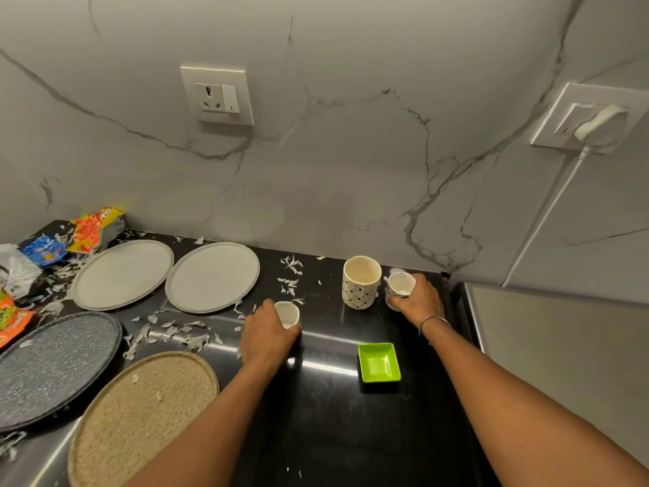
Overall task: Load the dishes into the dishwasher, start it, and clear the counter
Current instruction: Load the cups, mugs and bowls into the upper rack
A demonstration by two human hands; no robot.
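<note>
1. Here, starting at the far left of the black counter (333, 434): seeing crumpled snack wrappers (87, 230) lying heaped against the marble wall.
2. Finding four round plates lying flat just beside them: a speckled grey plate (52, 367) at the left edge, a tan textured plate (140, 416) towards the near edge, and two pale grey plates (121, 274) (212, 277) sitting side by side farther back, nearly touching.
3. Noticing white shreds (175, 333) scattered around and between the plates, a few lying on the tan one.
4. Reaching in with the left hand (267, 332), curling its fingers round a small white cup (288, 312) standing upright on the counter just right of the pale grey plates.
5. Passing a patterned mug (361, 281) standing upright near the wall, between both hands, well apart from the left one.
6. Spotting a green square dish (379, 362) sitting nearer the front, between the two forearms, with nothing holding it.
7. Wrapping the right hand (418, 298) round a second small cup (400, 284) just beside the mug, near the back right corner, mouth tipping slightly forward; being unable to tell whether it is resting on the counter. Wearing a thin bangle (433, 323) on that wrist.
8. Looking up the wall: seeing a socket (217, 96) above the plates and, far right, a white plug (597, 126) sitting in another, its cable hanging down.
</note>
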